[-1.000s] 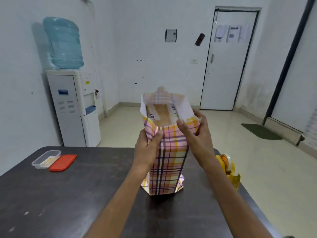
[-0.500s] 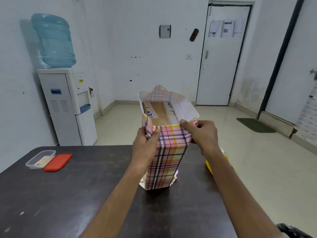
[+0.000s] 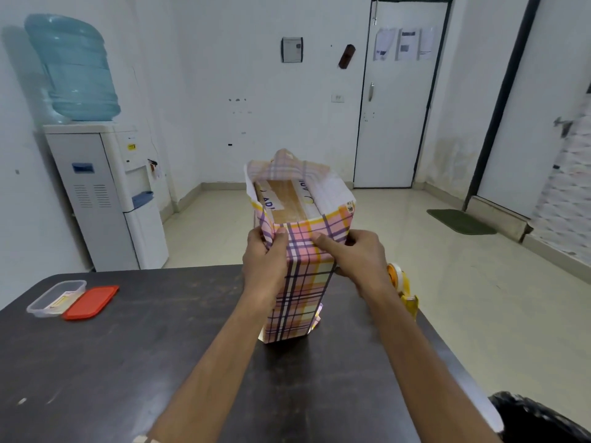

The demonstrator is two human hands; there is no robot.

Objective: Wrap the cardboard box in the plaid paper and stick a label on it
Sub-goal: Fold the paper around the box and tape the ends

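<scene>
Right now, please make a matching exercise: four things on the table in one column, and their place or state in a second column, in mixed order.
Things:
1. box
2. red lid
3. tape dispenser
4. clear tub

Places or states:
A. behind the right wrist, at the table's right edge
B. far left, open
C. standing upright in plaid paper, top still uncovered
D. lying flat just right of the tub

Pairs: 1-C, 2-D, 3-A, 4-B

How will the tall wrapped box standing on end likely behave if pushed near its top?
The cardboard box stands tall on a narrow end, so it would probably tip rather than slide. The plaid paper looks smooth, perhaps slippery. Both hands, left hand and right hand, steady it.
</scene>
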